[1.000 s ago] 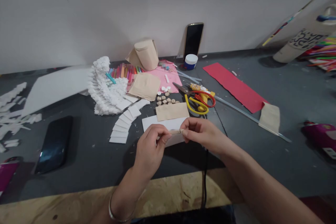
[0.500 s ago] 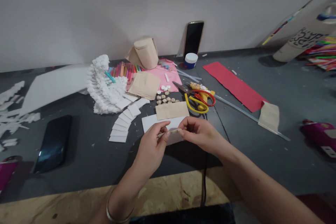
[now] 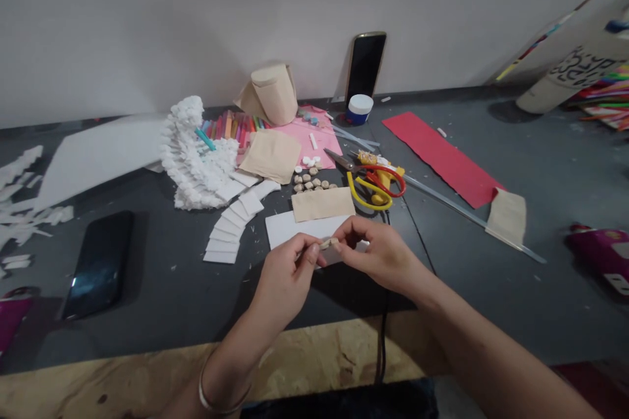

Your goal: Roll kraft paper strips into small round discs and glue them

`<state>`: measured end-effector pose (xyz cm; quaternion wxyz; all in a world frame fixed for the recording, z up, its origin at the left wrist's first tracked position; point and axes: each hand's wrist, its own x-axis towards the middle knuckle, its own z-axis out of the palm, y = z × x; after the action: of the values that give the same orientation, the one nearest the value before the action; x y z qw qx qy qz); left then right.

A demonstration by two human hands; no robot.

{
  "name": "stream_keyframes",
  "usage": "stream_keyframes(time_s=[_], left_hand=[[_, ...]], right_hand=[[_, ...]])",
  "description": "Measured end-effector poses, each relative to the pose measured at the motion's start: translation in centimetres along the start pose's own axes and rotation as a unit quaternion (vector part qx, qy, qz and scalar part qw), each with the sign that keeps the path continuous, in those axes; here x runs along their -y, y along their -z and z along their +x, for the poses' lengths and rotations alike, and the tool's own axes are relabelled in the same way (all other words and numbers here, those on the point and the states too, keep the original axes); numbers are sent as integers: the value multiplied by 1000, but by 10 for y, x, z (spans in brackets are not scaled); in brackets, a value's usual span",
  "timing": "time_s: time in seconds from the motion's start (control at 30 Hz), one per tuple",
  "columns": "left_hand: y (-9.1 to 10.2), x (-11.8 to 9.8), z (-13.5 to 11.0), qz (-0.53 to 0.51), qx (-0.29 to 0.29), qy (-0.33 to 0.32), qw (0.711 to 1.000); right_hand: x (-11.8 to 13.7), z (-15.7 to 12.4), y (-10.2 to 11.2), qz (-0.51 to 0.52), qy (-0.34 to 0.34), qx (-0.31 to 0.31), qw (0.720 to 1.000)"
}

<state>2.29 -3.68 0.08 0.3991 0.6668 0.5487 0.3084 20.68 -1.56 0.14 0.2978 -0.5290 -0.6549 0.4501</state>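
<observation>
My left hand (image 3: 285, 272) and my right hand (image 3: 378, 252) pinch a narrow strip of tan paper (image 3: 328, 243) between them, partly hidden by the fingers; it looks folded or rolled. A white card (image 3: 285, 229) lies flat beneath the fingertips. Just beyond it is a flat tan paper piece (image 3: 322, 203), partly on the card. Several small rolled tan paper pieces (image 3: 309, 180) sit behind that. To the right, scissors with red and yellow handles (image 3: 376, 203) rest against a yellow glue gun (image 3: 386, 177).
A tan paper roll (image 3: 278, 95), a white fluffy craft piece (image 3: 184, 157) and a jar (image 3: 360, 109) stand farther back. One phone (image 3: 101, 262) lies left; another phone (image 3: 366, 69) leans on the wall. Red paper (image 3: 439, 157) lies right, near a clear stick (image 3: 442, 200).
The visible part of the tan strip between my fingers is shorter. My left fingertips have moved right, closer to my right hand. The view has shifted slightly.
</observation>
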Motion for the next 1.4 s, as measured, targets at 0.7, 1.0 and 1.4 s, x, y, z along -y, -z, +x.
stream_keyframes(time_s=[0.7, 1.0, 1.4], left_hand=[[-12, 4, -5, 57, -60, -95, 992], [-9, 0, -8, 59, -68, -141, 986], [-10, 1, -7, 48, -74, -97, 991]], right_hand=[[-4, 0, -1, 43, -27, -13, 999], [-1, 2, 1, 236, -49, 66, 968], [-4, 1, -8, 226, -49, 31, 972]])
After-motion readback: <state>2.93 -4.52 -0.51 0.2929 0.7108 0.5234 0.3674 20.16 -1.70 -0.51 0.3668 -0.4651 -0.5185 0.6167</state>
